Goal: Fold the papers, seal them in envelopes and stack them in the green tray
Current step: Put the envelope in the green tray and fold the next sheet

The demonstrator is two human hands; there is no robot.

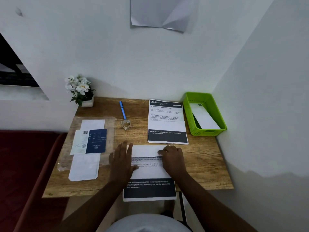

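two hands work one printed paper (148, 171) at the near edge of the wooden worktop (200, 158), its dark lower band hanging over the edge. its top part is folded down, white back showing. the left hand (121, 162) lies flat on the paper's left side, fingers straight and spread. the right hand (173, 157) presses on the folded flap with curled fingers. a second printed sheet (167, 121) lies beyond. the green tray (189, 114) stands at the right rear corner, touching the wall, with one white envelope (204, 118) lying slanted inside. a clear plastic sleeve (107, 139) on the left holds white envelopes (83, 166) and a blue card (96, 141).
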